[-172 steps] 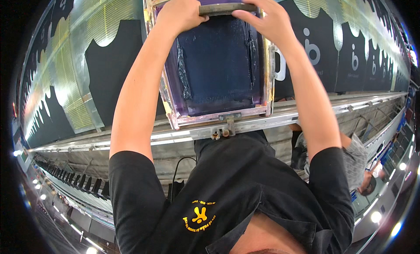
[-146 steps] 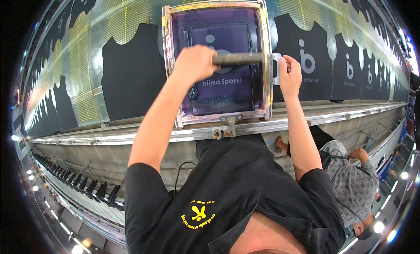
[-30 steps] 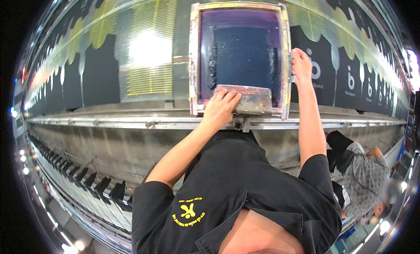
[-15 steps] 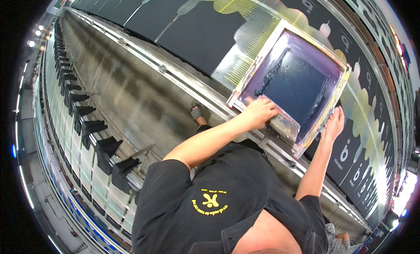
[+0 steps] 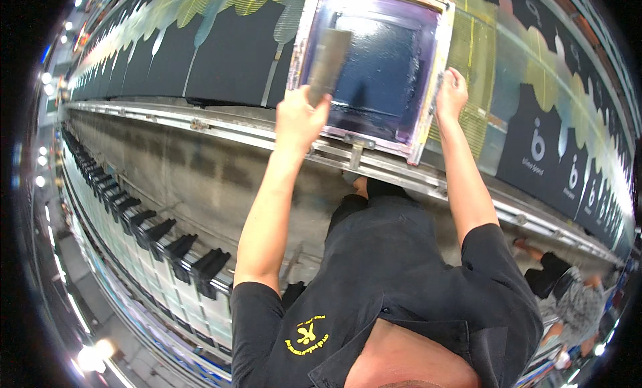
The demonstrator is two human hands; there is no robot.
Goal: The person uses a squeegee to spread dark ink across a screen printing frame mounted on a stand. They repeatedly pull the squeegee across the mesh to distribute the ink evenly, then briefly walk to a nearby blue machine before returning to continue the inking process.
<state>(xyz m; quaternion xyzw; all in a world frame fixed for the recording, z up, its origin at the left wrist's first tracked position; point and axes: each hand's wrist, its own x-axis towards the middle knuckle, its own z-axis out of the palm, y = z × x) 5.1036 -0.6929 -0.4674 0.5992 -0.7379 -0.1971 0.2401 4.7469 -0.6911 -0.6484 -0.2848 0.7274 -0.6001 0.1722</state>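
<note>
A screen-printing frame (image 5: 433, 87) lies on the long table, with dark blue-black ink (image 5: 374, 67) across its mesh and purple round the margins. My left hand (image 5: 302, 119) is closed round a squeegee (image 5: 332, 59), which stands up at the left part of the frame; it is slightly blurred, and whether its edge touches the mesh I cannot tell. Against the frame's right side, my right hand (image 5: 452, 92) has its fingers curled on the outer edge. A metal bracket (image 5: 359, 144) sits at the frame's near side, by the table rail.
Black printed garment pieces (image 5: 231, 57) lie in a row along the table, left and right of the frame. A metal rail (image 5: 251, 132) edges the table. Behind on the left runs a rack with black clamps (image 5: 179, 251). Another person (image 5: 578, 301) is at lower right.
The frame has shifted left along the table, past the yellow-striped piece. My left hand has lifted the squeegee from the near end to the left side. My right hand stays at the frame's right edge.
</note>
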